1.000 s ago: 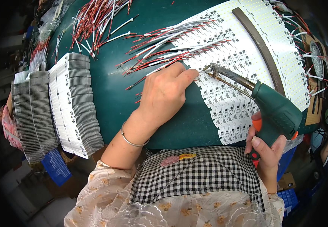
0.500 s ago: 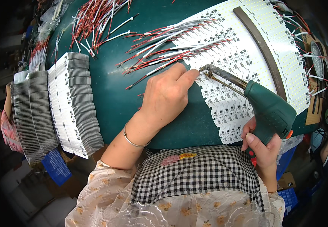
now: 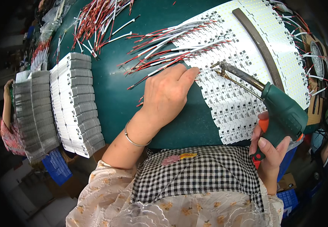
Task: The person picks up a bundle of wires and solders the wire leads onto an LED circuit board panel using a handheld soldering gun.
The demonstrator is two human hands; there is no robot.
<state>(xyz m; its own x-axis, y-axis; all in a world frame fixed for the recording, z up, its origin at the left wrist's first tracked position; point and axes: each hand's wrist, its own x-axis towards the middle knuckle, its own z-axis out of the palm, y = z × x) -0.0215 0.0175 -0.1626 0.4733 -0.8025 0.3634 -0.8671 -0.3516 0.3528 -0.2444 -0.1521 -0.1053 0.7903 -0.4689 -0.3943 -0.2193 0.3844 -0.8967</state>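
Note:
My left hand [image 3: 167, 92] is closed in a pinch at the left edge of the white circuit boards [image 3: 230, 109]. Red wire ends [image 3: 140, 101] poke out beside that hand; most of this wire is hidden under the fingers. My right hand [image 3: 271, 151] grips the handle of a green soldering gun [image 3: 285, 111], with a finger near its orange trigger. The gun's dark tip and thin feed tube hang over the boards, apart from my left fingers. Several red-and-white wires [image 3: 160, 56] lie in a row with their right ends on the boards' upper left part.
A dark curved bar [image 3: 260, 47] lies across the boards. Loose wires [image 3: 99, 22] are heaped at the far left of the green table [image 3: 114, 98]. Stacked board strips [image 3: 75, 106] stand at the left edge. Beyond them is another person's arm [image 3: 7, 102]. Wired boards hang at the right.
The soldering gun has moved right, toward my body, and its tip has come away from my left fingertips. My left hand has hardly moved.

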